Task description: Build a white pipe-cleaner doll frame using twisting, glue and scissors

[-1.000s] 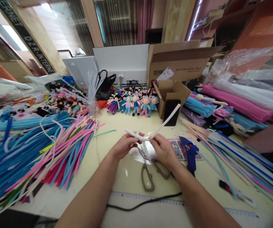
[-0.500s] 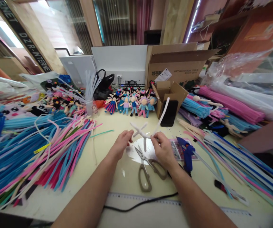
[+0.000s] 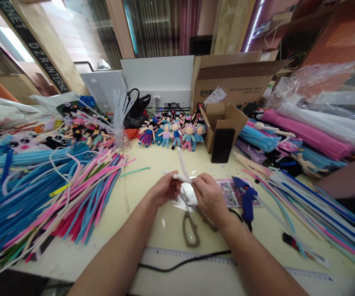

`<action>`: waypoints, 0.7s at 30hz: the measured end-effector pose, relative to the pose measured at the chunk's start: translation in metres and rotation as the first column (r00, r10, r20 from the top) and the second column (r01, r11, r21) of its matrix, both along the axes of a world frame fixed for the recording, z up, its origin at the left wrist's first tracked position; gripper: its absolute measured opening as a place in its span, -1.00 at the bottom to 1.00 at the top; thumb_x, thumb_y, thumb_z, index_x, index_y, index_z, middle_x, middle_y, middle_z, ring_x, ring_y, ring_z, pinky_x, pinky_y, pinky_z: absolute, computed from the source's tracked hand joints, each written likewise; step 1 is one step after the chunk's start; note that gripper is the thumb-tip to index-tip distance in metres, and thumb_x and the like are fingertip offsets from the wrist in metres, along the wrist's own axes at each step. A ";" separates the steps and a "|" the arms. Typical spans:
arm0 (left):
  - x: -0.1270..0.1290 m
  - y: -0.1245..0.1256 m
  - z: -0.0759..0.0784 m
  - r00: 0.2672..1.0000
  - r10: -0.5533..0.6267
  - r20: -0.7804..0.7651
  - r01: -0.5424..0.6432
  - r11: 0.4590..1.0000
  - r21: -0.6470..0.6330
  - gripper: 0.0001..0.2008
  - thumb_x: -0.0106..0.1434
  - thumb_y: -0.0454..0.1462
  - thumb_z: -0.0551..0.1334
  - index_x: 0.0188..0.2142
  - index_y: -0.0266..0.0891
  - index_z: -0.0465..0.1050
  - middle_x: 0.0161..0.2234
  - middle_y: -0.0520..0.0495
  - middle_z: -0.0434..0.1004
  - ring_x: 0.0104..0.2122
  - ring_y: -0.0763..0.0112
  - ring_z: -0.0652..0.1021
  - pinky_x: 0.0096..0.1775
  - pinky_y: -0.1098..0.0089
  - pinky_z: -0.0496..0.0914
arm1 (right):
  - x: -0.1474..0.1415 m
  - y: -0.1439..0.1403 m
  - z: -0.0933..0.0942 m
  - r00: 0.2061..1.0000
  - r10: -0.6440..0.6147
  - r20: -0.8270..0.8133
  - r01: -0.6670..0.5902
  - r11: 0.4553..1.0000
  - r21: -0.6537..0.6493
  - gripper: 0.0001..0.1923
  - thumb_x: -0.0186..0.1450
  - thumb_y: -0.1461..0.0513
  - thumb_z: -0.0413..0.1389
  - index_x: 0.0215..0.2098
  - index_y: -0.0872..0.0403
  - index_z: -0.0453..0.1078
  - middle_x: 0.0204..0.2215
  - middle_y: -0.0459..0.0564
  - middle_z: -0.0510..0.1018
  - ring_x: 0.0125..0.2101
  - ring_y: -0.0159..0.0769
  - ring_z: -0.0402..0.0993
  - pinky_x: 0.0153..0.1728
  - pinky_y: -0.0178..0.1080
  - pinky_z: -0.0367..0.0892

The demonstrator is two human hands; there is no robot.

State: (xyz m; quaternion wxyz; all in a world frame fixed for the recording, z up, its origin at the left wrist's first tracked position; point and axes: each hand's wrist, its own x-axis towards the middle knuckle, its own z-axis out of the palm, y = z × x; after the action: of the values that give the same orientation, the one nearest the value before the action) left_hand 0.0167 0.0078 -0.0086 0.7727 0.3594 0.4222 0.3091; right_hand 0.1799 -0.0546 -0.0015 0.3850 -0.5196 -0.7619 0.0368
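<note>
A black cable (image 3: 183, 263) and a ruler (image 3: 165, 251) lie nearest on the table (image 3: 152, 222), with scissors (image 3: 191, 232) just beyond. Above the scissors, the left hand (image 3: 164, 190) and right hand (image 3: 206, 196) are both closed around a white pipe cleaner (image 3: 182, 168), one end sticking upward. A blue glue gun (image 3: 245, 198) stands to the right. Farther back a row of small dolls (image 3: 172, 133) stands beside a cardboard box (image 3: 223, 123).
</note>
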 end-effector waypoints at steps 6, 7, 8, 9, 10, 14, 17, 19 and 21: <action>-0.004 -0.002 0.010 1.000 0.026 0.012 -0.027 0.998 0.061 -0.81 -0.01 -0.20 0.30 -0.43 -0.29 0.46 -0.48 -0.06 0.51 -0.55 0.51 0.45 -0.51 0.50 0.21 | 0.003 0.004 -0.002 0.996 -0.053 -0.066 0.050 0.998 -0.038 -0.77 0.36 0.28 -0.11 -0.40 0.06 0.31 -0.42 0.00 0.35 -0.33 -0.24 0.29 -0.26 -0.22 0.19; -0.004 -0.003 0.011 0.999 0.034 0.021 -0.035 0.996 0.081 -0.82 -0.03 -0.23 0.31 -0.42 -0.29 0.47 -0.47 -0.07 0.52 -0.52 0.50 0.46 -0.49 0.50 0.22 | 0.003 0.005 -0.003 0.995 -0.054 -0.084 0.050 0.998 -0.046 -0.78 0.35 0.28 -0.11 -0.41 0.06 0.30 -0.43 -0.01 0.35 -0.34 -0.25 0.29 -0.27 -0.22 0.19; -0.003 -0.003 0.011 0.999 0.042 0.031 -0.045 0.994 0.100 -0.81 -0.05 -0.25 0.33 -0.41 -0.29 0.47 -0.47 -0.07 0.52 -0.50 0.49 0.47 -0.46 0.49 0.24 | 0.004 0.006 -0.004 0.993 -0.055 -0.107 0.049 0.997 -0.058 -0.78 0.35 0.28 -0.10 -0.42 0.06 0.29 -0.43 -0.02 0.35 -0.35 -0.26 0.30 -0.28 -0.23 0.19; -0.003 -0.003 0.012 0.998 0.052 0.040 -0.056 0.991 0.120 -0.80 -0.06 -0.27 0.34 -0.40 -0.30 0.48 -0.46 -0.07 0.52 -0.48 0.47 0.48 -0.44 0.48 0.26 | 0.004 0.007 -0.005 0.989 -0.059 -0.137 0.050 0.996 -0.074 -0.79 0.34 0.27 -0.09 -0.43 0.06 0.29 -0.44 -0.03 0.35 -0.36 -0.27 0.30 -0.30 -0.24 0.18; -0.003 -0.003 0.011 0.997 0.062 0.049 -0.069 0.988 0.141 -0.78 -0.07 -0.28 0.35 -0.37 -0.30 0.49 -0.45 -0.08 0.53 -0.45 0.46 0.49 -0.41 0.47 0.27 | 0.004 0.008 -0.006 0.983 -0.068 -0.172 0.052 0.994 -0.095 -0.80 0.33 0.27 -0.08 -0.44 0.06 0.28 -0.45 -0.04 0.35 -0.37 -0.28 0.30 -0.32 -0.24 0.18; -0.003 -0.002 0.008 0.995 0.080 0.064 -0.092 0.975 0.205 -0.70 -0.09 -0.27 0.37 -0.31 -0.29 0.52 -0.39 -0.08 0.54 -0.39 0.41 0.50 -0.36 0.45 0.27 | 0.005 0.013 -0.010 0.931 -0.140 -0.337 0.050 0.964 -0.261 -0.79 0.28 0.21 -0.03 -0.51 0.06 0.25 -0.54 -0.10 0.32 -0.46 -0.32 0.25 -0.41 -0.26 0.12; -0.004 -0.002 0.006 0.994 0.078 0.074 -0.093 0.968 0.231 -0.70 -0.11 -0.28 0.38 -0.31 -0.29 0.53 -0.39 -0.08 0.54 -0.37 0.39 0.49 -0.35 0.44 0.26 | 0.004 0.017 -0.012 0.851 -0.176 -0.496 -0.051 0.910 -0.411 -0.76 0.25 0.14 -0.01 -0.53 0.07 0.26 -0.61 -0.15 0.26 -0.53 -0.36 0.19 -0.48 -0.29 0.09; -0.004 -0.002 0.006 0.994 0.073 0.081 -0.091 0.963 0.252 -0.69 -0.12 -0.29 0.38 -0.31 -0.30 0.53 -0.39 -0.09 0.54 -0.35 0.37 0.49 -0.34 0.43 0.26 | 0.004 0.018 -0.013 0.764 -0.192 -0.616 -0.164 0.865 -0.473 -0.76 0.22 0.11 0.00 -0.50 0.08 0.29 -0.63 -0.18 0.23 -0.57 -0.39 0.16 -0.51 -0.30 0.08; -0.003 -0.002 0.007 0.994 0.062 0.088 -0.083 0.961 0.264 -0.68 -0.14 -0.30 0.38 -0.31 -0.30 0.52 -0.39 -0.09 0.53 -0.33 0.35 0.49 -0.32 0.42 0.26 | 0.003 0.019 -0.015 0.664 -0.202 -0.720 -0.268 0.834 -0.482 -0.76 0.20 0.09 0.02 -0.49 0.08 0.29 -0.66 -0.20 0.21 -0.60 -0.42 0.12 -0.54 -0.32 0.05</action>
State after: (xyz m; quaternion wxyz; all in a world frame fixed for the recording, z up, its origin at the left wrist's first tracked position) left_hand 0.0132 0.0054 -0.0021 0.7213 0.4323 0.3585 0.4054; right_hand 0.1833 -0.0360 -0.0160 0.4949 -0.5309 -0.5014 0.4709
